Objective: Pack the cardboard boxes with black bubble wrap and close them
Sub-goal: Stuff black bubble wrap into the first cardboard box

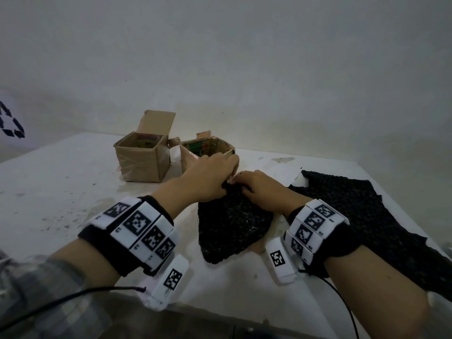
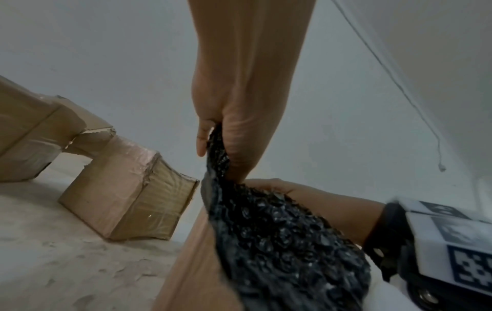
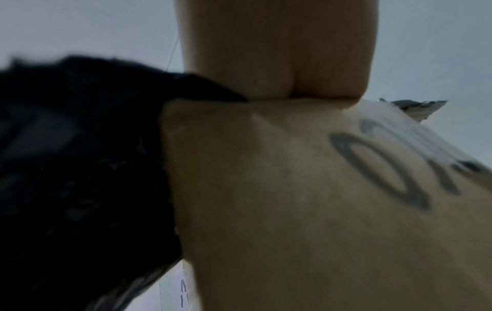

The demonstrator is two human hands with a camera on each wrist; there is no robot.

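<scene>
Pinching the far edge of a black bubble wrap piece (image 1: pixel 232 223) with our left hand (image 1: pixel 208 179) and right hand (image 1: pixel 263 189) (fingers curled onto it), we hold it near two open cardboard boxes (image 1: pixel 144 157) on the surface (image 1: pixel 61 192).

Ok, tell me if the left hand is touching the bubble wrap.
Touching: the left wrist view shows the left hand pinching the bubble wrap.

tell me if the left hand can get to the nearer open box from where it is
Probably yes. The left hand sits right in front of the nearer open box with nothing between them, but it grips the black bubble wrap together with the right hand.
</scene>
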